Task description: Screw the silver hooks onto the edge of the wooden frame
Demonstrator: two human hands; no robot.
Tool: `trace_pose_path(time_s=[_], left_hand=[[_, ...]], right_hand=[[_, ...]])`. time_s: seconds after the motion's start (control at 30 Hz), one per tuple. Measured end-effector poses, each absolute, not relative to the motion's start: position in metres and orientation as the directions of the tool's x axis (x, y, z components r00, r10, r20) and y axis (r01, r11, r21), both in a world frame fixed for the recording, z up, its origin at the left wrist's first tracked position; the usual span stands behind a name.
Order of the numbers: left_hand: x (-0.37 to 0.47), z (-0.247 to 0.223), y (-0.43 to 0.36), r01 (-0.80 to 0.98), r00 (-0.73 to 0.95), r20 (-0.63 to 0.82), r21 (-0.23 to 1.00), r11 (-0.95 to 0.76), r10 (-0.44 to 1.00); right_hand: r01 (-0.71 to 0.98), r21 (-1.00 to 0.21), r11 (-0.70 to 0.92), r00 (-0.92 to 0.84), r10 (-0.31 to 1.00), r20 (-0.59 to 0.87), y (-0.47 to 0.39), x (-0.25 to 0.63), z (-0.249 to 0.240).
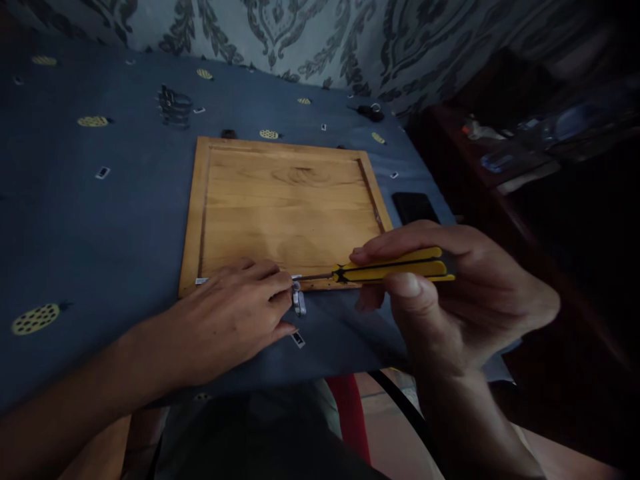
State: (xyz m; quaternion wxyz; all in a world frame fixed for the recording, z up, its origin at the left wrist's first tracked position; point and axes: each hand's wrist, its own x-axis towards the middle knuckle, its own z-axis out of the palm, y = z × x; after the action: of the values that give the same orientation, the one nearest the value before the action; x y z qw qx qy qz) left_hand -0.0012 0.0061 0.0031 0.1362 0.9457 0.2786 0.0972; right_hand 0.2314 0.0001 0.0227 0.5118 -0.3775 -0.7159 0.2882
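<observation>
My right hand [450, 287] is wrapped round the yellow and black handle of a screwdriver [395, 268]. Its thin shaft points left, with the tip at my left fingertips. My left hand [240, 300] lies across the near edge of a framed wooden panel [285, 207], fingers curled and pressed on a metal latch [299, 300]. Part of the latch hangs over the panel's front edge; the rest is covered by my fingers. A pale metal end [201, 281] shows left of that hand, on the same edge. Whether a screw sits under the tip is too small to tell.
Beyond the panel, dark metal pieces [174, 107] lie on the blue pineapple-print cloth [140, 220]. A black object with a ring [369, 112] is at the back right, and a dark phone-like slab [415, 208] lies right of the panel. Patterned fabric [280, 40] hangs behind.
</observation>
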Motion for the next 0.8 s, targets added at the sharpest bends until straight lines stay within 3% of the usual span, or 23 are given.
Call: trace_pose_path(time_s=[0.1, 0.57, 0.8], left_hand=[[-0.001, 0.003, 0.006, 0.502, 0.822, 0.116, 0.317, -0.805, 0.558], [-0.001, 0.000, 0.005, 0.500, 0.821, 0.127, 0.309, -0.809, 0.556], [0.000, 0.000, 0.006, 0.505, 0.830, 0.109, 0.267, -0.821, 0.546]], right_hand=[[0.287, -0.737, 0.612, -0.172, 0.790, 0.589, 0.002, 0.230, 0.022], [0.348, -0.703, 0.620, -0.217, 0.783, 0.583, 0.005, 0.230, 0.024], [0.269, -0.762, 0.590, -0.242, 0.807, 0.539, -0.001, 0.220, 0.027]])
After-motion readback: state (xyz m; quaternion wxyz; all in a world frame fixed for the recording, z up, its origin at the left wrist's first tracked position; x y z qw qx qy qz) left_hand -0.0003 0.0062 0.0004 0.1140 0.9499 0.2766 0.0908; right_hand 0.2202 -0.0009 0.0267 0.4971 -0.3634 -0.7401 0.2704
